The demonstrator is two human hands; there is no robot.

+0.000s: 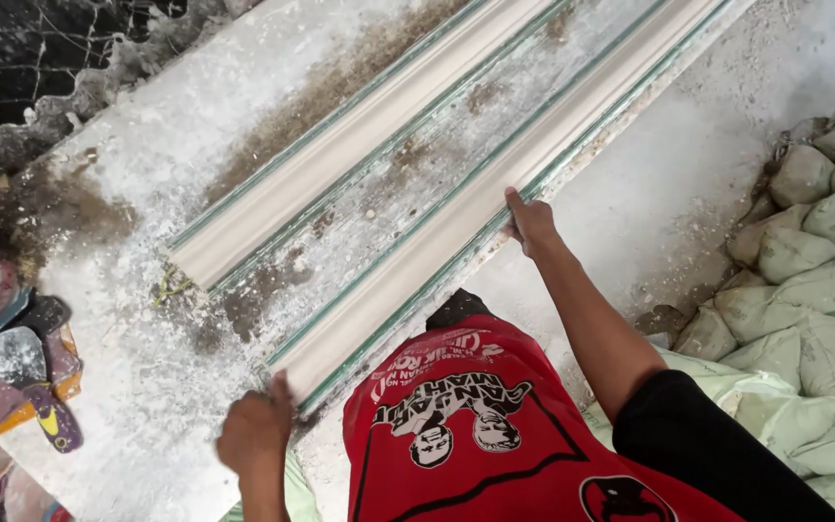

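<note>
Bright, even daylight, soft and diffuse. Faint shadows only. Top-left corner toward 10 o'clock dark, underexposed. White dusty table (147, 174) near washed out. Slight blur at frame edges; centre sharp.

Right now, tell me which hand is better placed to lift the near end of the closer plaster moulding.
Probably the left hand: it already grips the near end of the closer moulding. The right hand holds its outer edge farther along, better suited to steadying.

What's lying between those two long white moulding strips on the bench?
In the head view, between the near moulding and the far moulding lies only a bare strip of bench, plaster-dusted and brown-stained. No tool lies there.
</note>
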